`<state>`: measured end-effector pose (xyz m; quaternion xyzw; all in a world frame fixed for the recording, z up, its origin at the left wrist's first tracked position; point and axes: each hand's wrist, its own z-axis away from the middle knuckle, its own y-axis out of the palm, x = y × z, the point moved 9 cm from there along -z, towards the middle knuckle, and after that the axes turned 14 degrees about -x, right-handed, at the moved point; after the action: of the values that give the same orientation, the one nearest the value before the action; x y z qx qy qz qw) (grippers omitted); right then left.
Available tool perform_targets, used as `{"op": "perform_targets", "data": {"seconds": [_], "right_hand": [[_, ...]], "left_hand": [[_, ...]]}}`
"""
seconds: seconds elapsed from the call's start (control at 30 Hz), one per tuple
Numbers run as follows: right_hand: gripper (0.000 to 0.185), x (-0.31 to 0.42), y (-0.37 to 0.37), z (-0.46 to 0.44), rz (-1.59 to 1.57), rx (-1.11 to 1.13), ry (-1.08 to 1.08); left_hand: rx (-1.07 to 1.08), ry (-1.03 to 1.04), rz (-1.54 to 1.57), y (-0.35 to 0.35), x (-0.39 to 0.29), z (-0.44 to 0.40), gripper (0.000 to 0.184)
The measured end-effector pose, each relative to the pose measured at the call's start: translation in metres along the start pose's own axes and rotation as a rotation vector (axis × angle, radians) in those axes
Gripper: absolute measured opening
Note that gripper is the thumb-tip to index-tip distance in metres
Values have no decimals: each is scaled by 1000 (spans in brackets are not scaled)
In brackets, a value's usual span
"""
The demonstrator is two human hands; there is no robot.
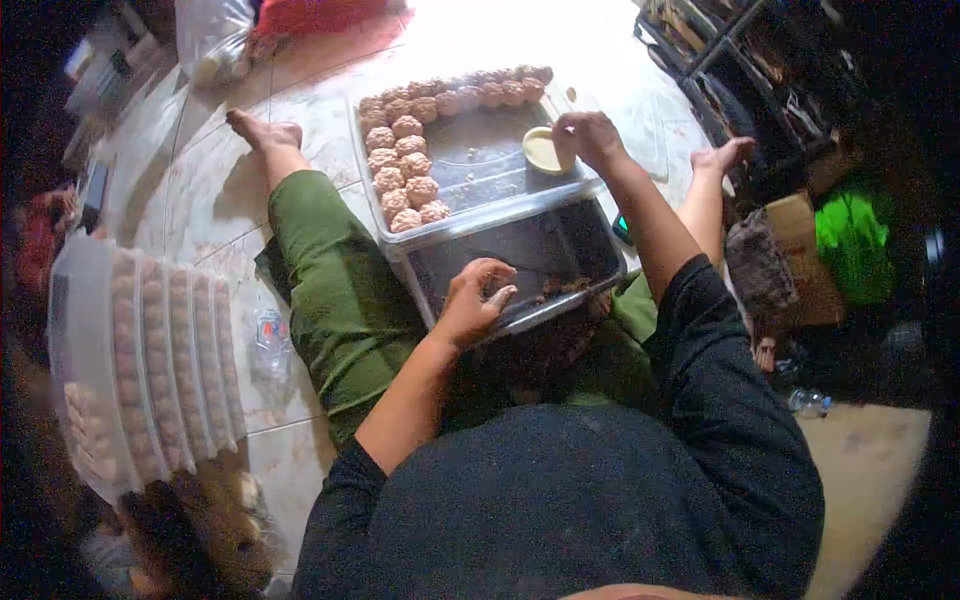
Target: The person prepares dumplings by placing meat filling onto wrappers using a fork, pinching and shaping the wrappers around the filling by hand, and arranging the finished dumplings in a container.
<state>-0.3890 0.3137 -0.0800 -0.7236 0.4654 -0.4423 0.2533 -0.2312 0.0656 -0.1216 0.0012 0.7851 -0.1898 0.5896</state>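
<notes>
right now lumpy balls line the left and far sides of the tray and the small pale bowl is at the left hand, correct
The head view shows the small pale bowl at the right hand, not the left hand. Lumpy balls do line the left and far sides of the tray.

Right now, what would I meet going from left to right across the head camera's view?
Stacked translucent containers → clear bottle → left hand → cream bowl → right foot → bright green item
</notes>
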Motion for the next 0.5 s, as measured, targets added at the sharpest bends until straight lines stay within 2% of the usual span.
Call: {"op": "perform_targets", "data": {"seconds": [0.03,0.1,0.17,0.2,0.3,0.43,0.5], "right_hand": [[5,6,-3,-1,25,-3,-8],[5,30,-9,-2,285,25,-136],[5,25,-5,-3,432,-14,-130],[4,30,-11,-5,381,-19,-93],[5,48,-16,2,-15,-2,-213],[4,48,-6,0,-20,130,-133],[7,38,3,-2,-83,138,4]], "left_hand": [[11,-27,8,1,4,0,22],[38,-81,31,4,10,3,22],[31,-31,42,4,12,2,22],[28,-7,47,4,10,2,22],[1,-31,45,3,13,4,22],[16,-26,41,6,19,5,23],[33,-48,51,6,19,5,23]]}}
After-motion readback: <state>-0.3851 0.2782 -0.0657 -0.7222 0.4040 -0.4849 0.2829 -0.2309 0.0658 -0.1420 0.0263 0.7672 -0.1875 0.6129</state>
